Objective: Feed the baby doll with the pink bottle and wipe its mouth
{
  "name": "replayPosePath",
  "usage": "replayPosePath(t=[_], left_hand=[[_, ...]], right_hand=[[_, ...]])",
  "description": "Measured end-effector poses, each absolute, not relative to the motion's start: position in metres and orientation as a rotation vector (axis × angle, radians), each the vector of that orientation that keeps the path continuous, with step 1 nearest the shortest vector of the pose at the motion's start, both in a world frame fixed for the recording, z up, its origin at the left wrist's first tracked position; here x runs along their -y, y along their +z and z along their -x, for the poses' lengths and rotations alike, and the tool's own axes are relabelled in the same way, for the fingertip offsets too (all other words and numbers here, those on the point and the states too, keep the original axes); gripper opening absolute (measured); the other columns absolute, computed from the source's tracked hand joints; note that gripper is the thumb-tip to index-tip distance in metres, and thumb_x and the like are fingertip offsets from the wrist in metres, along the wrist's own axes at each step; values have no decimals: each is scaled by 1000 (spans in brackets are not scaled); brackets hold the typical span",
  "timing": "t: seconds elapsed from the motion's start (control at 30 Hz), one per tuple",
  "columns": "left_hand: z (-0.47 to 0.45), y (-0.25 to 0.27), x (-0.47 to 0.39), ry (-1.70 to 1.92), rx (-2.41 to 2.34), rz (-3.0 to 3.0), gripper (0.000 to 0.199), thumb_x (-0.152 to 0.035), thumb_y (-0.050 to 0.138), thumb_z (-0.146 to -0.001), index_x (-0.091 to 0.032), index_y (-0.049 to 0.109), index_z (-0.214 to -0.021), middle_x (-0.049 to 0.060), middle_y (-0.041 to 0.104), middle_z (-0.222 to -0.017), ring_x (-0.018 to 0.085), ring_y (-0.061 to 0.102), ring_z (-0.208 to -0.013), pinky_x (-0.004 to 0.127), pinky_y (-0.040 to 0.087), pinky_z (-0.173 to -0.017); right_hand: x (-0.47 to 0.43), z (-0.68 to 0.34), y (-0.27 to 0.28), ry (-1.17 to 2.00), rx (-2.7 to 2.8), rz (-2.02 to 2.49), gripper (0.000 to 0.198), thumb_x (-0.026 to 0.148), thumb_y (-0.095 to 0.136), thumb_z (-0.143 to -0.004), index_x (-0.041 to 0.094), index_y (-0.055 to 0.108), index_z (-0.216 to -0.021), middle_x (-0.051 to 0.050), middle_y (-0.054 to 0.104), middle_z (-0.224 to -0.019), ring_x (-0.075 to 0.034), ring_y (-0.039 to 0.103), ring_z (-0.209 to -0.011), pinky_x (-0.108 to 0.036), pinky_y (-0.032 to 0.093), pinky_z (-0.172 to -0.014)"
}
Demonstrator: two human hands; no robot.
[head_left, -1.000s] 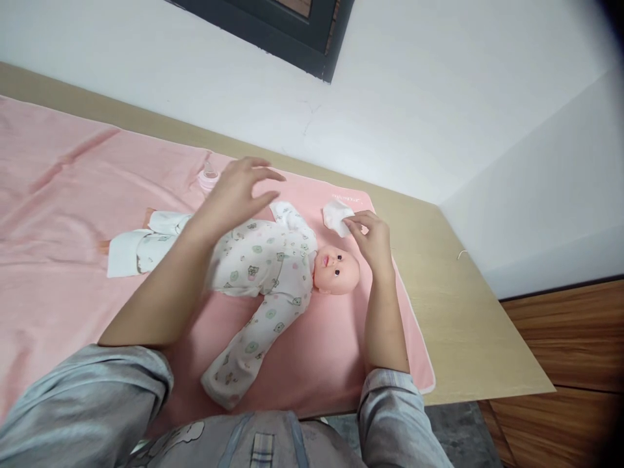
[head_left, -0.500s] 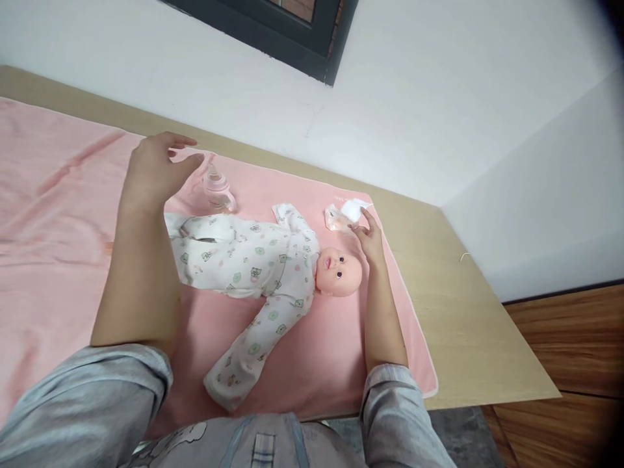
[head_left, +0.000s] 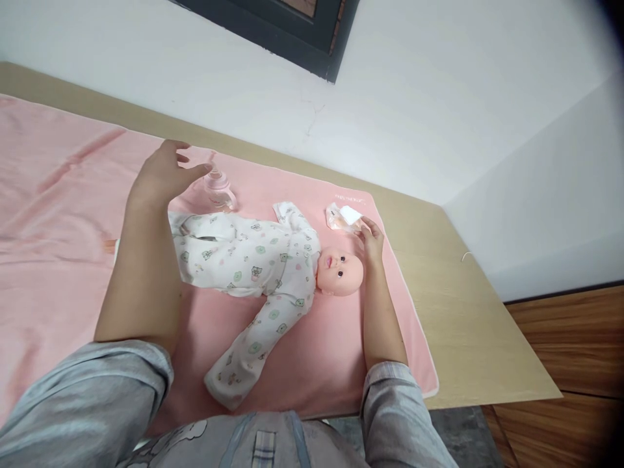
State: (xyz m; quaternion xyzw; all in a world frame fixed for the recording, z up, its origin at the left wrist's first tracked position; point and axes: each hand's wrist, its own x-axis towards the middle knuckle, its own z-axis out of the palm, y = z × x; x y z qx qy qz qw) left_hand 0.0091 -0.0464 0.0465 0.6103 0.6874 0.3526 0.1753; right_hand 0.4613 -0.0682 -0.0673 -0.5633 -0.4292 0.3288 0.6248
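Left hand point(head_left: 163, 174): fingers parted, by bottle point(head_left: 219, 193), contact unclear | right hand point(head_left: 373, 243): fingers at tissue point(head_left: 350, 215), grip can't be told | bottle: on blanket point(head_left: 316, 364), probably smooth, stiff; grasp body | tissue: near doll point(head_left: 340, 272), likely light, soft; pinch edge

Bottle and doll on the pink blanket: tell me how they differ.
Size: the doll is far larger than the bottle.
Look: the doll is dressed in white patterned clothes; the bottle is see-through with pale pink parts.
Shape: the doll has a round head and sleeved arms; the bottle has a handle.
Both rest on the pink blanket.
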Motion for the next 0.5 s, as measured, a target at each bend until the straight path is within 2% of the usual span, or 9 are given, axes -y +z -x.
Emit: replayPosePath(t=[0.13, 0.27, 0.37, 0.5], left_hand=[[-9, 44, 43, 952, -1939, -1723, 78, -64, 60, -88, -16, 37, -145, 9, 52, -136, 26, 51, -116, 47, 41, -101], [-4, 40, 36, 890, -1997, -1661, 88, -60, 69, -83, -16, 33, -150, 13, 53, -138, 30, 52, -117, 51, 43, -101], [0, 35, 28, 806, -2041, -1601, 102, -54, 81, -74, -16, 29, -153, 16, 52, -140, 33, 53, -117, 53, 44, -99], [2, 28, 21, 769, -2009, -1618, 109, -47, 87, -69, -15, 27, -155, 18, 52, -141, 38, 53, -121, 57, 43, -99]], right_hand=[[67, -461, -69, 709, 964, 1281, 35, 34, 60, -72, 19, 67, -103, -4, 69, -110, -9, 60, -67, -30, 55, -81], [70, -454, -70, 654, 952, 1286, 16, 26, 56, -71, 18, 64, -81, 0, 67, -83, -9, 57, -62, -24, 52, -66], [75, -447, -69, 701, 961, 1311, 13, 23, 53, -70, 17, 61, -78, 2, 62, -72, -9, 53, -54, -24, 50, -60], [82, -442, -66, 632, 1032, 1430, 15, 24, 47, -75, 17, 59, -82, 2, 60, -64, -9, 52, -51, -23, 45, -56]])
